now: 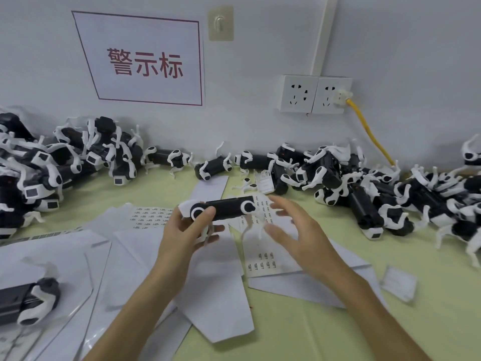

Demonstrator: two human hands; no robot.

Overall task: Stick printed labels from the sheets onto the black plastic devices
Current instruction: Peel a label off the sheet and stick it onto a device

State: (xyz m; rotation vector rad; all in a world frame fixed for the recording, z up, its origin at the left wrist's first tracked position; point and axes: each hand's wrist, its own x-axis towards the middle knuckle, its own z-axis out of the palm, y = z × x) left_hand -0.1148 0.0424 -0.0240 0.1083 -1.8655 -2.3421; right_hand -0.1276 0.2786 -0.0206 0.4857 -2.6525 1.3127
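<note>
Device: one, in left hand

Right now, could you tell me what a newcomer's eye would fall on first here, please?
First the black-and-white device held up at centre in the left hand, with the right hand open beside it. Then the heaps of similar devices piled at the back on both sides, and the white sign with red characters above the left heap. Label sheets lie scattered beneath the hands.
</note>
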